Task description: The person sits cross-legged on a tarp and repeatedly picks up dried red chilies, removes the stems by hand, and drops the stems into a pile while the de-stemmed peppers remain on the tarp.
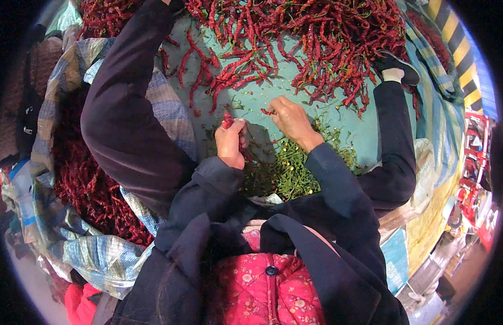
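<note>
My left hand [230, 142] is closed around red chili peppers [228, 119]; one tip pokes out above the thumb and more red shows below the fingers. To its right, my right hand [294, 121] pinches a small red chili piece [266, 111] between thumb and fingertips; how long it is cannot be told. A heap of green chili stems [298, 168] lies below my right hand, between my legs. Past both hands, a large pile of wrinkled red chili peppers [316, 36] covers the far part of the pale green sheet [257, 95], with several loose peppers at its near edge.
At my left, a striped woven sack [99, 248] stands open around many red chilies [89, 191]. My bent legs [125, 118] flank the work area. Beyond my right shoe [397, 67] are striped sacking [432, 122] and a yellow-black barrier [458, 44].
</note>
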`<action>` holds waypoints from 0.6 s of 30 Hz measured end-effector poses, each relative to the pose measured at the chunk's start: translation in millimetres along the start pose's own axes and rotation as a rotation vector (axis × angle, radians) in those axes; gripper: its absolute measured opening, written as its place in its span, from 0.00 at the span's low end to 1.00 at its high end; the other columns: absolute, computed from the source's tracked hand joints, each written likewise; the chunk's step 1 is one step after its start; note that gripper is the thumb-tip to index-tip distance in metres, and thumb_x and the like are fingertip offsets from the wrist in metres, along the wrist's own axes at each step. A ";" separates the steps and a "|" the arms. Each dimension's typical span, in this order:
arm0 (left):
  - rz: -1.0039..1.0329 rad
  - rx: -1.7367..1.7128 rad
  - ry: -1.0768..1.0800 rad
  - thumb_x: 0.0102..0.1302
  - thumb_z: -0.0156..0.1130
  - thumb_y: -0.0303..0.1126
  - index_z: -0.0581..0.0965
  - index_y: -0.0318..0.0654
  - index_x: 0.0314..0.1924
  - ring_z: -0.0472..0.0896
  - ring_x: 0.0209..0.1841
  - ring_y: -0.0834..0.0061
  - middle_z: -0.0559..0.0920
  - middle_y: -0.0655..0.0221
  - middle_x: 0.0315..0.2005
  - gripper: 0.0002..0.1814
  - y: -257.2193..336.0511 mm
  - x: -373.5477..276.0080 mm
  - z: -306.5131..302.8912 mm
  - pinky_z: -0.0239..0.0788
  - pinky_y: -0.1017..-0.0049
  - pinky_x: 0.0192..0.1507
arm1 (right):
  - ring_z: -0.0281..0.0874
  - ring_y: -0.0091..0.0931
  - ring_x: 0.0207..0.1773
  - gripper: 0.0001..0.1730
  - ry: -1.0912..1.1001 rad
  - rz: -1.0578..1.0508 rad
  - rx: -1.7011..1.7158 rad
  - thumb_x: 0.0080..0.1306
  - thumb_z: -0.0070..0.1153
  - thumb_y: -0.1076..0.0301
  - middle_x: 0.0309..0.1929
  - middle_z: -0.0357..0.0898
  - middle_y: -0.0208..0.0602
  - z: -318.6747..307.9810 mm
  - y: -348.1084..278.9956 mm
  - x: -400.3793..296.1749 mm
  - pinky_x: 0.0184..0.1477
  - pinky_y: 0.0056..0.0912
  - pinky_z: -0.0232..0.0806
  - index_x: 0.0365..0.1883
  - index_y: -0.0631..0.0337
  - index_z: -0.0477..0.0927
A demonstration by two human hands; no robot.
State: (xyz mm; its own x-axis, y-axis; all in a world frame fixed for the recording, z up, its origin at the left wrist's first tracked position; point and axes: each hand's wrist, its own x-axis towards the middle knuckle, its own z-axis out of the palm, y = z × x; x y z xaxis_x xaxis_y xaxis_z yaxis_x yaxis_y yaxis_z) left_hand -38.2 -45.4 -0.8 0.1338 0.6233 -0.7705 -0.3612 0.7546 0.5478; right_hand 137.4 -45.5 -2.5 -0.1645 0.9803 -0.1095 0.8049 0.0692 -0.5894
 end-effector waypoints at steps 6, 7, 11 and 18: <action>0.012 -0.198 -0.219 0.62 0.56 0.40 0.70 0.42 0.30 0.64 0.18 0.86 0.70 0.79 0.21 0.11 -2.8 -4.9 30.3 0.52 0.83 0.19 | 0.76 0.27 0.25 0.08 0.013 0.108 0.425 0.52 0.54 0.75 0.23 0.74 0.39 -12.3 -52.1 -7.4 0.27 0.29 0.66 0.28 0.66 0.68; 0.017 -0.239 -0.235 0.63 0.54 0.39 0.69 0.41 0.30 0.63 0.18 0.86 0.70 0.78 0.21 0.10 -3.2 -3.0 28.9 0.52 0.83 0.18 | 0.77 0.26 0.26 0.08 0.005 0.048 0.367 0.53 0.54 0.74 0.24 0.74 0.40 -11.1 -54.9 -8.1 0.27 0.29 0.66 0.30 0.67 0.70; 0.077 -0.305 -0.047 0.65 0.51 0.37 0.68 0.40 0.28 0.59 0.15 0.86 0.67 0.78 0.17 0.11 4.2 0.4 16.4 0.49 0.83 0.16 | 0.77 0.30 0.33 0.11 0.057 0.107 0.449 0.54 0.54 0.71 0.29 0.75 0.40 -18.0 -54.1 18.4 0.33 0.29 0.67 0.37 0.63 0.75; 0.046 -0.336 0.124 0.67 0.47 0.38 0.65 0.41 0.25 0.54 0.11 0.85 0.59 0.79 0.12 0.14 5.2 -9.3 18.1 0.46 0.81 0.14 | 0.62 0.33 0.55 0.16 0.077 -0.495 -0.247 0.47 0.53 0.70 0.48 0.68 0.36 44.1 -74.8 146.7 0.49 0.38 0.57 0.37 0.56 0.76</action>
State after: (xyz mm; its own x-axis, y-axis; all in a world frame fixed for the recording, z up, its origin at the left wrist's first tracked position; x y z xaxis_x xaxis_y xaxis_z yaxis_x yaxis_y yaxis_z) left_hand -24.6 -43.6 15.0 0.0053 0.6099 -0.7925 -0.6500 0.6043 0.4607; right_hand 27.9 85.0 -9.7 -0.5223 0.8296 0.1973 0.7532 0.5573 -0.3493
